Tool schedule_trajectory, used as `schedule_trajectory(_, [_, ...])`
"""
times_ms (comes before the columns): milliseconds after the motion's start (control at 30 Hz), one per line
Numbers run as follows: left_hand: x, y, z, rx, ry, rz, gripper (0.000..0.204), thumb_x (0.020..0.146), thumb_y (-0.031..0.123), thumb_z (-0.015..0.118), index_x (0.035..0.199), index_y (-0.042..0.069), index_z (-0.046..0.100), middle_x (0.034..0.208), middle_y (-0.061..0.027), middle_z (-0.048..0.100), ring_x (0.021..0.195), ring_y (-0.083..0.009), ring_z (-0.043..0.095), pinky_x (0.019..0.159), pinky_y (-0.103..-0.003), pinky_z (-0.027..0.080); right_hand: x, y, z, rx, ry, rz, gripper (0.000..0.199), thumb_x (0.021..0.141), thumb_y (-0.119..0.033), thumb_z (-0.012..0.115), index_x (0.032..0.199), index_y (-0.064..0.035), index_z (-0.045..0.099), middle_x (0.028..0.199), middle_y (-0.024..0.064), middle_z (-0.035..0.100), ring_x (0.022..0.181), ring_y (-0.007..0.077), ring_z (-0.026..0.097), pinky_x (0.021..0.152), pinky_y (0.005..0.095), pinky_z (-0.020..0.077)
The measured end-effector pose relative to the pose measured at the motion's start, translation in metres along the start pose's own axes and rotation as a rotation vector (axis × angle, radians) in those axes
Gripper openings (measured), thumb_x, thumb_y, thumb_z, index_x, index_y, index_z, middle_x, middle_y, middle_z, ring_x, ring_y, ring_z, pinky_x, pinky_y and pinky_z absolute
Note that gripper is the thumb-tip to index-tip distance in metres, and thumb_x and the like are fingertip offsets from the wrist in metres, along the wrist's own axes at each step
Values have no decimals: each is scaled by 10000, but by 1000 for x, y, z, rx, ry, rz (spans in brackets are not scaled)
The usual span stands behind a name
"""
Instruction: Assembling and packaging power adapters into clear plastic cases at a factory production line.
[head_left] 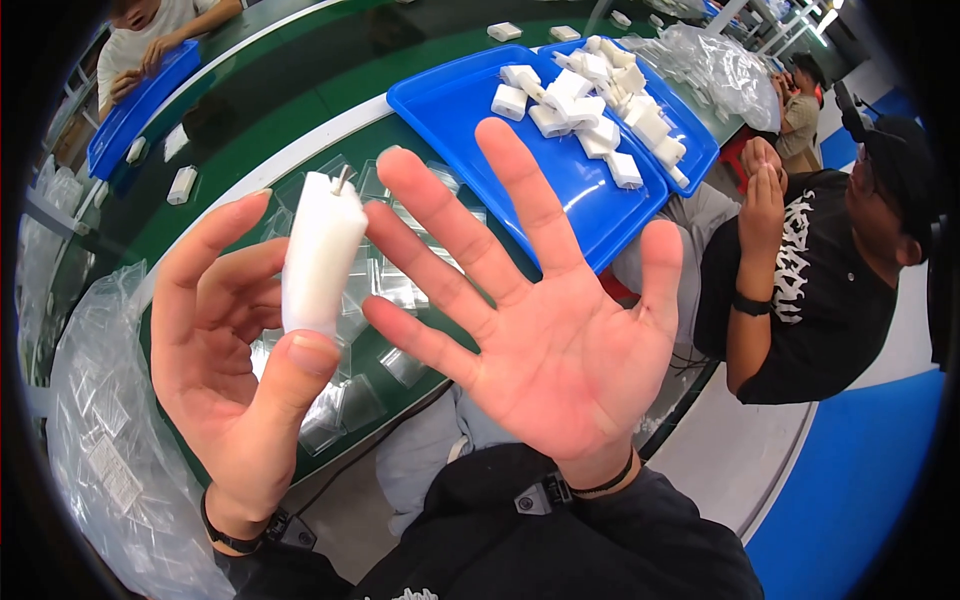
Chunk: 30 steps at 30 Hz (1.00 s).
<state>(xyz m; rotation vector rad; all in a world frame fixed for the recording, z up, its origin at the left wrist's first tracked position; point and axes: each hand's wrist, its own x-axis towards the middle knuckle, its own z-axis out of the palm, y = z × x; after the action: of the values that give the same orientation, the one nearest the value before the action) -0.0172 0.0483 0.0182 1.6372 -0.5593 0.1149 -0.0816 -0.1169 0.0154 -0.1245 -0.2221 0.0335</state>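
Note:
My left hand [235,340] grips a white plug-in charger [325,255] between thumb and fingers. The charger stands roughly upright, and a metal prong sticks out at its top. My right hand [560,350] is raised beside it with the palm showing, its fingers spread and nothing in it. Its fingertips come close to the charger; whether they touch I cannot tell. Under and behind both hands, clear plastic packaging pieces [405,365] lie on the green work surface.
Beyond my right hand, a blue tray [440,95] and a second one [700,140] hold several white chargers [575,90]. A clear plastic bag [110,420] hangs at the left edge. A person [820,270] sits at my right; another person [150,40] works across the green conveyor [290,90].

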Motion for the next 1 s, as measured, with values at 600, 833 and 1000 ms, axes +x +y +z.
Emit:
schedule_trajectory(600, [-22,19,2,213,-451,434,509,748,348,718,1057,-13,536,1013,-129,607,951,-293,591,859,-383,433,8,-1,-9,38,-59,17,964,767,-816,218,1484,-193,56,1525,173,67,1404,308,87,1126,474,104])
schedule_trajectory(833, [-37,7,31,207,-503,1069,522,777,117,675,1210,347,494,1083,-111,610,952,-299,650,867,-434,490,5,5,-10,376,-197,138,947,773,-807,228,1485,-205,62,1532,154,49,1410,289,60,1129,442,95])
schedule_trajectory(1000, [-43,12,26,203,-540,1043,488,829,129,619,1235,354,469,1082,-120,613,941,-301,656,867,-436,495,1,11,4,392,-76,125,947,770,-816,222,1485,-217,58,1535,140,45,1411,270,56,1127,426,92])
